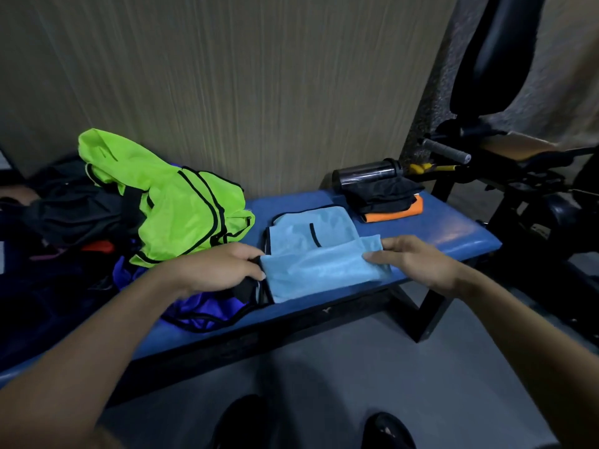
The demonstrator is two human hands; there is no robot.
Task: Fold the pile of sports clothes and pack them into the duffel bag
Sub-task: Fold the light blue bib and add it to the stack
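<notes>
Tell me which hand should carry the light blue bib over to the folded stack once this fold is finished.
Probably the right hand: it grips the light blue bib on the side nearer the folded stack. The left hand sits by the unfolded pile, farther away.

two hands [223,270], one bench [453,231], one bottle [366,173]

no readable text, label, brand or number on anything here

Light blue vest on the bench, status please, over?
Left hand and right hand each pinch an edge of the light blue mesh vest, half folded on the blue padded bench. Neon green vest unfolded alongside.
</notes>
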